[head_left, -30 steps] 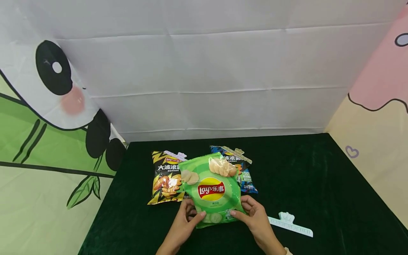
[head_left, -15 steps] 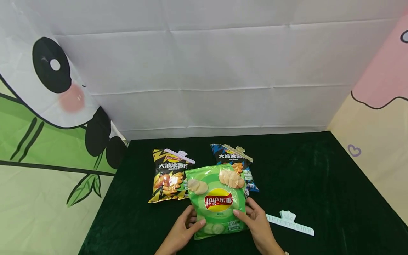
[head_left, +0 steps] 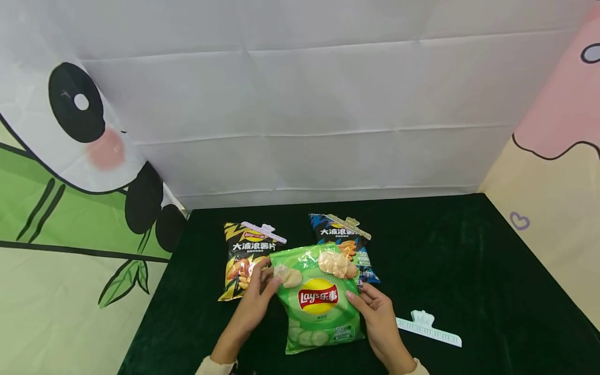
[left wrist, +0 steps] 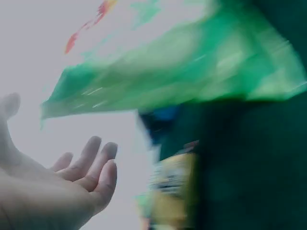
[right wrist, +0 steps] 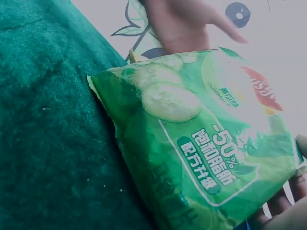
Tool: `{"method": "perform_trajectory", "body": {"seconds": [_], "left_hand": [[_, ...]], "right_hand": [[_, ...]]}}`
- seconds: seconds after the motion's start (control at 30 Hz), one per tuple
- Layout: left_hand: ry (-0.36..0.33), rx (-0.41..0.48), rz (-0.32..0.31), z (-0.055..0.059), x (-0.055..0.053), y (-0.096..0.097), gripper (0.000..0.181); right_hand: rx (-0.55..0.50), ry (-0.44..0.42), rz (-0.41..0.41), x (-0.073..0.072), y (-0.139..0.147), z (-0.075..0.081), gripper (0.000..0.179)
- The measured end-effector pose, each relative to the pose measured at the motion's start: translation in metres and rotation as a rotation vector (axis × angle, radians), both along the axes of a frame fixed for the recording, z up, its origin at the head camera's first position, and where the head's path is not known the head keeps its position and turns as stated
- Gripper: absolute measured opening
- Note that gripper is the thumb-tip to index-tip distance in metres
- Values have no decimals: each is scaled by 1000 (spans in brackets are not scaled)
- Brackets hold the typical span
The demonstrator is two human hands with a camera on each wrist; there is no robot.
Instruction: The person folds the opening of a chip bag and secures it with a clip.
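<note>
A green Lay's potato chip bag [head_left: 317, 325] is tilted up over the dark green cloth, its printed front toward the head camera. My right hand [head_left: 382, 323] grips its right edge, thumb on the front and fingers behind. At the upper left corner is my left hand [head_left: 253, 304], overlapping the bag in the head view. The left wrist view shows this left hand [left wrist: 57, 191] with fingers loosely bent and apart from the blurred bag [left wrist: 158, 76]. Cucumber slices are printed on the bag [right wrist: 168, 103] in the right wrist view.
Behind lie a black-and-yellow chip bag [head_left: 234, 260] with a lilac clip [head_left: 263, 232] and a blue chip bag [head_left: 367, 268] with a gold clip [head_left: 349, 226]. A mint-green bag clip [head_left: 427, 330] lies at the right. White cloth [head_left: 300, 104] hangs behind the table.
The green bag has come down nearer the front of the table, uncovering more of the bags behind. My left hand has left its lower left edge and moved up to the upper left corner.
</note>
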State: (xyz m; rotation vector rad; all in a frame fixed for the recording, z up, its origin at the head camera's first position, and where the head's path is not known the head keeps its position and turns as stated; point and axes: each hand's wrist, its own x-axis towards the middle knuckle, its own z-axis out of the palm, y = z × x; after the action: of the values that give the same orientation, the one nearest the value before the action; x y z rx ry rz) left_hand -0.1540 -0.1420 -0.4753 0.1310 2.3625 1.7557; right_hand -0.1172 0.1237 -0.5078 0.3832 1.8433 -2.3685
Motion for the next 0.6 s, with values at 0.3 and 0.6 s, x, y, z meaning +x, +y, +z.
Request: {"method": "perform_trajectory", "body": {"seconds": [0.3, 0.6], "left_hand": [[252, -267, -314, 73, -50, 18, 39], [343, -485, -410, 91, -58, 59, 24]], "right_hand": [[14, -18, 2, 4, 5, 0, 39], [24, -2, -8, 4, 3, 4, 33]]}}
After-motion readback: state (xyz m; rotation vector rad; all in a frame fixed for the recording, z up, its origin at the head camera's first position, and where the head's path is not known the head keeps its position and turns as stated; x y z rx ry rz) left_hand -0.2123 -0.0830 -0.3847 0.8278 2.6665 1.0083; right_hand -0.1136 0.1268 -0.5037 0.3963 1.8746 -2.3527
